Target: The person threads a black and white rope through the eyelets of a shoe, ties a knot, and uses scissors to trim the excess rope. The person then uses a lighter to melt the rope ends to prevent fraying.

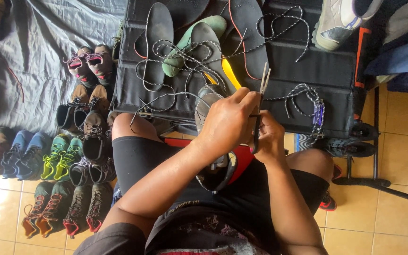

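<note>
- Scissors [262, 92] stand upright between my two hands, blades pointing up over the edge of the black folding desk [317, 71]; my right hand [268, 137] grips the dark handles from below.
- My left hand [227, 120] is closed narrow, fingertips pinched against the scissors just above the handles; whether a lace end sits in that pinch, I cannot tell.
- Under my hands a grey shoe [213, 141] with a red and black sole lies on my lap, between my knees, its toe touching the desk's near edge.
- On the desk lie loose insoles: dark ones [159, 33], a green one [185, 45] and a yellow one [230, 73], with speckled black-and-white laces [279, 23] tangled over them.
- A grey and white sneaker [338, 21] sits at the desk's far right corner.
- To my left, pairs of shoes [62, 156] stand in rows on the tiled floor and on a grey cloth [38, 42].
</note>
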